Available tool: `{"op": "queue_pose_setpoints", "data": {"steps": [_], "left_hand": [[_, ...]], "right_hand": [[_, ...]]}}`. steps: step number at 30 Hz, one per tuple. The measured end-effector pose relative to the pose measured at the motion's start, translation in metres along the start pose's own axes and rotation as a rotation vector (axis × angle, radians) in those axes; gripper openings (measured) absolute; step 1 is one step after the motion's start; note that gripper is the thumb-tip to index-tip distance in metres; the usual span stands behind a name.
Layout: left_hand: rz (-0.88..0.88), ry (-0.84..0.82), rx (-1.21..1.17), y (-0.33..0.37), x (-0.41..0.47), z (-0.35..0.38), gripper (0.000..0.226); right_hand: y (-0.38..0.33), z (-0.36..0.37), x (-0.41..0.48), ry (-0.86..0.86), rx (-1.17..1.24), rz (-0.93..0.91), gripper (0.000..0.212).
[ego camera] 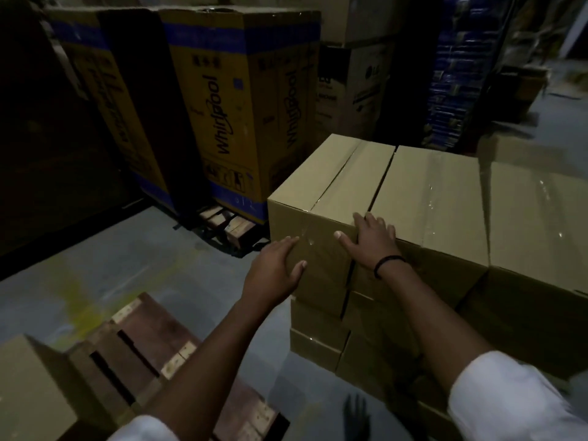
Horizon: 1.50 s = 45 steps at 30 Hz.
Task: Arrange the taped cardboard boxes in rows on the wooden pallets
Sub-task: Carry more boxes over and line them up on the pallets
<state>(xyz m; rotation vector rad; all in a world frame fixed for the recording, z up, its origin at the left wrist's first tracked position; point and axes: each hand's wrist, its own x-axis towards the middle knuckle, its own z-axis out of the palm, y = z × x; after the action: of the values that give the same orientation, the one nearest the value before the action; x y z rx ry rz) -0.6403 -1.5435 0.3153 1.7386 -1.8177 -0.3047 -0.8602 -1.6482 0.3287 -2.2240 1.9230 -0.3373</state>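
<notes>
Head view shows me the plain tan taped cardboard box (331, 176) at the left end of the top tier of a stack, straight ahead of both arms, its long axis and tape seam running away from me. Its right side sits against a matching tan neighbour box (429, 198). The left grip (273, 272) is open, fingers straight and flat against the near front face. The right grip (372, 240) is also open, fingers lying on the top just past the near edge, thumb spread down onto the front face; neither clasps anything. The brown slatted wooden pallet (149, 332) lies on the grey floor (159, 249), low and to my left, well apart from the stack, with another tan cardboard box (28, 386) at its near left end. I judge the box must travel leftward and down, and the left arm is the nearer one to that pallet.
</notes>
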Motion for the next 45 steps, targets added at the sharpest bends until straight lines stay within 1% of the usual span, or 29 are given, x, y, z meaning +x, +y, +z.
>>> {"op": "queue_pose_setpoints", "data": {"steps": [7, 10, 12, 16, 18, 20, 22, 26, 29, 32, 37, 45], "left_hand": [[0.115, -0.052, 0.050, -0.048, 0.071, -0.002, 0.057], [0.171, -0.056, 0.021, -0.054, 0.102, 0.003, 0.052], [0.210, -0.041, 0.049, -0.054, 0.128, 0.005, 0.051], [0.176, -0.037, 0.191, -0.052, 0.183, 0.012, 0.060], [0.132, -0.106, 0.257, -0.051, 0.212, 0.017, 0.065], [0.095, -0.230, 0.217, -0.052, 0.240, 0.024, 0.069], [0.093, -0.314, 0.160, -0.056, 0.264, 0.032, 0.072], [0.140, -0.379, 0.152, -0.061, 0.309, 0.046, 0.072], [0.142, -0.439, 0.164, -0.058, 0.338, 0.055, 0.075], [0.145, -0.423, 0.179, -0.063, 0.356, 0.065, 0.075], [0.160, -0.391, 0.176, -0.078, 0.366, 0.067, 0.081], [0.179, -0.368, 0.181, -0.067, 0.355, 0.058, 0.089]], "right_hand": [[-0.021, 0.016, 0.029, 0.011, -0.099, 0.135, 0.080], [-0.027, 0.015, 0.045, -0.015, -0.088, 0.196, 0.081], [-0.029, 0.012, 0.059, -0.035, -0.099, 0.228, 0.082], [-0.029, 0.011, 0.091, -0.075, -0.122, 0.251, 0.083], [-0.025, 0.011, 0.110, -0.073, -0.122, 0.250, 0.084], [-0.020, 0.012, 0.130, -0.075, -0.127, 0.241, 0.084], [-0.018, 0.013, 0.150, -0.076, -0.132, 0.239, 0.084], [-0.017, 0.014, 0.190, -0.062, -0.176, 0.273, 0.085], [-0.018, 0.012, 0.213, -0.054, -0.198, 0.305, 0.087], [-0.015, 0.010, 0.227, -0.043, -0.194, 0.330, 0.089], [-0.014, 0.014, 0.233, -0.091, -0.009, 0.339, 0.091], [-0.014, 0.015, 0.232, -0.002, 0.064, 0.363, 0.091]]}}
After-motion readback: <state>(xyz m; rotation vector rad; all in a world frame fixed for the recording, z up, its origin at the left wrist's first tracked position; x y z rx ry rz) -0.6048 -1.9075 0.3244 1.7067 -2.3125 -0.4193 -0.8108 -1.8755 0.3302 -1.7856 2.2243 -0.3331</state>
